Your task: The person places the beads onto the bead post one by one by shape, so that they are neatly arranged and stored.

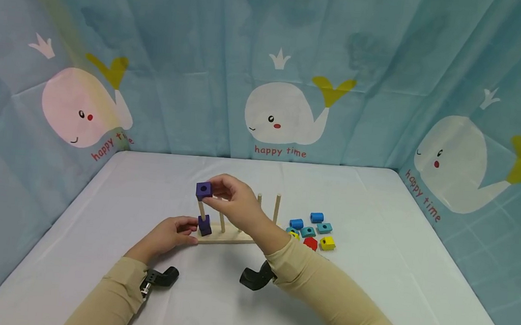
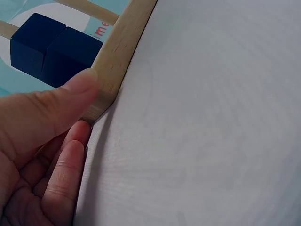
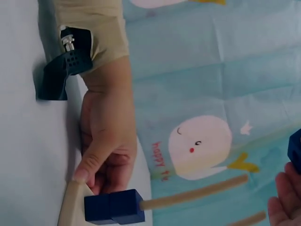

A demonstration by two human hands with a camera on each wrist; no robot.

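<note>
My left hand [image 1: 169, 233]: wooden pegboard [image 1: 229, 235], gripped at one end; two pegged purple cubes [image 1: 204, 225] beside that hand. My right hand [image 1: 235, 201]: one pierced purple cube [image 1: 203, 192], pinched, above my left.

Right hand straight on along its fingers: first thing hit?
Way looks free until the blue whale-print fabric curtain; the dark purple cube in the right hand seems above the pale wooden end peg. Depth unclear.
</note>
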